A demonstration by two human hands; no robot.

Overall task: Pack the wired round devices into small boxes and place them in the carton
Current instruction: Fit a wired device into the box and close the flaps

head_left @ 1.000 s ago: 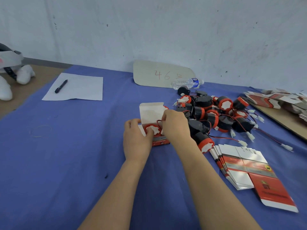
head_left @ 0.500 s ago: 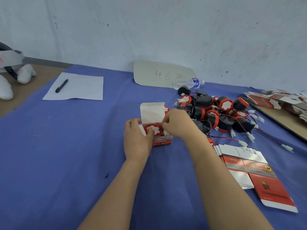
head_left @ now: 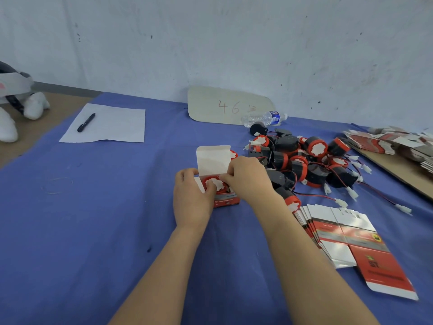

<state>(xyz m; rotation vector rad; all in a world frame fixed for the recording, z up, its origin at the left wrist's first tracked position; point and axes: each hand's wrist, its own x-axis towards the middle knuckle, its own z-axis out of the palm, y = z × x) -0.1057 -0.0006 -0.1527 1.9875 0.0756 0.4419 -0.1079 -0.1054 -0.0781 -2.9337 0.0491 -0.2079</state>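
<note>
- Looks like the stuffing-in step, with one round device (head_left: 216, 184) down in the small box (head_left: 226, 201), white face up, and the lid flap (head_left: 213, 158) standing open behind.
- Grips the box from the near-left side with the left hand (head_left: 191, 198), fingers curled round it, thumb down on the device's white face.
- Bunches the right hand's (head_left: 248, 179) fingers together on the device's far edge, right at the box mouth. Probably tucking wire in, can't tell for sure.
- Calls next for getting any loose wire fully inside, then folding the flap down and tucking it shut. Best done with the left hand bracing the box, I'd guess, to stop the thin card buckling.
- No carton anywhere in view.
- Plenty left to do: a tangled pile of devices (head_left: 304, 160) just right of the hands, a fanned stack of flat boxes (head_left: 339, 231) nearer, more flat ones (head_left: 375, 141) far right.
- Surface-wise: desk (head_left: 93, 231) under blue cloth, with a sheet of paper (head_left: 117, 127) and pen (head_left: 86, 122) far left, a rubber band (head_left: 57, 185), a cardboard piece (head_left: 229, 106) marked "46" at the wall, and a water bottle (head_left: 264, 118) lying by it.
- Room-wise: just a scuffed pale wall (head_left: 234, 43) behind.
</note>
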